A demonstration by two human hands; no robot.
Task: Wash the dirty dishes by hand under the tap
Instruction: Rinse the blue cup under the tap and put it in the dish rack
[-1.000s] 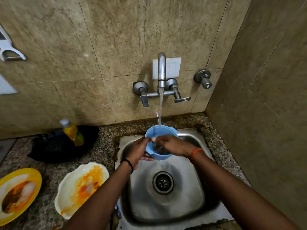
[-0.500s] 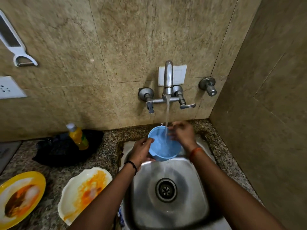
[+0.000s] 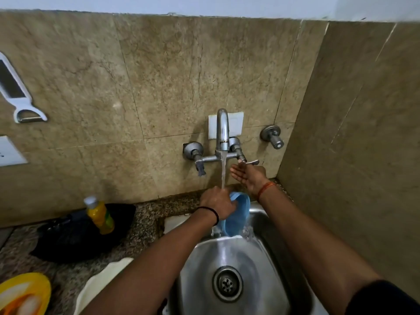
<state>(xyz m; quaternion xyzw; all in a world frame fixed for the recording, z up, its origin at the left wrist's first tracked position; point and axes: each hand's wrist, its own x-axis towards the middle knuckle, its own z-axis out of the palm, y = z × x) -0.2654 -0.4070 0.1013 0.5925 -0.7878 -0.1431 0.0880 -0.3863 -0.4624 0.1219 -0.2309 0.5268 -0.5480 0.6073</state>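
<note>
Over the back edge of the stainless steel sink (image 3: 261, 280), the round blue plastic bowl (image 3: 238, 214) is tipped on its side so water spills out of it into the basin. The left hand (image 3: 216, 202) grips its rim, fingers curled over the edge, and the stream from the chrome wall tap (image 3: 222, 130) falls onto that hand's knuckles. The right hand (image 3: 248, 176) holds nothing: its fingers are straight, palm turned toward the stream, fingertips just below the right lever handle (image 3: 248, 162).

The step looks like emptying and rinsing the bowl. To do it well, keep the bowl low over the basin so the runoff does not splash onto the speckled granite counter (image 3: 145, 221), turn it so the stream reaches the whole inside, and hold the wet rim firmly, since plastic slips.

Along the counter's front edge, left of the sink, wait a white scalloped plate (image 3: 102, 283) and a yellow plate (image 3: 25, 294) with food residue. Further back stands a yellow bottle (image 3: 100, 214) against a black cloth or bag (image 3: 75, 237).
</note>
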